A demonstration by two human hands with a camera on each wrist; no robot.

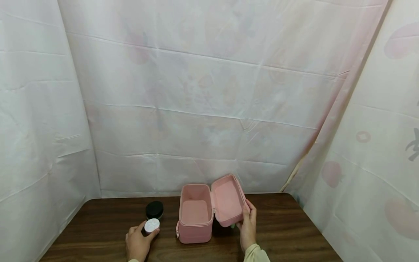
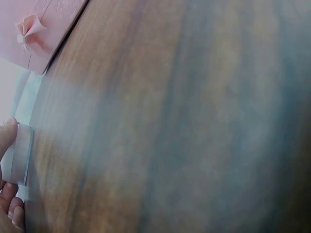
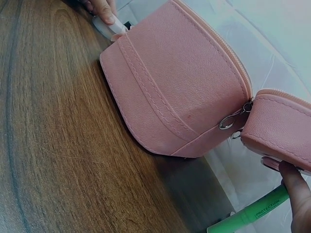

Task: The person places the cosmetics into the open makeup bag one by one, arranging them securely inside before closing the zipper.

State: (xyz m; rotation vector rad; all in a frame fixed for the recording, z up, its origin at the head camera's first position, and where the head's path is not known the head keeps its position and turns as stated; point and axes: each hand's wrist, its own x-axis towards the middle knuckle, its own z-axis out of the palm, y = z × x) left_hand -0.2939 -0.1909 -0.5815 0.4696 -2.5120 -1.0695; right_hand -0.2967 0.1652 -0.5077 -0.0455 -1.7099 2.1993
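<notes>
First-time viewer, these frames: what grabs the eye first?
Likely the pink case standing near the middle of the dark wooden table, its lid swung open to the right, where the right hand holds the edge. Next, the white-topped jar gripped by the left hand, with a black-lidded jar just behind it. In the right wrist view, a bright green tube stands out at lower right.
</notes>
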